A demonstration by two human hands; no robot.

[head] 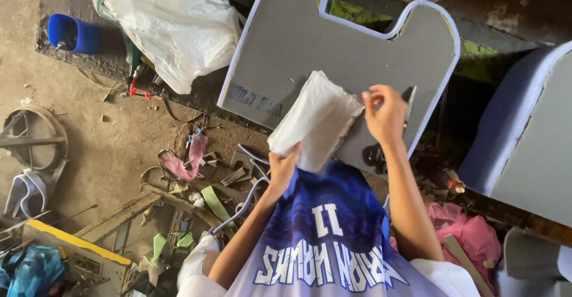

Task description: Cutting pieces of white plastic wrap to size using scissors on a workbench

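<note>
Your left hand [281, 165] grips the white foam [316, 120] on the grey board [298, 41]; your right hand [384, 113] pinches its corner. Foam lies loose, not yet fixed; scissors [410, 103] wait underneath.

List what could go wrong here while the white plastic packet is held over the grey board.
The scissors lie right under the right hand, so a finger might catch a blade. The white packet is gripped only at its edges by the right hand and left hand; it could slip onto the littered floor.

Dusty workshop in daylight

Dirt floor [89, 148] strewn with scraps; dark workbench [119, 64] carries a blue cup [72, 33].
</note>
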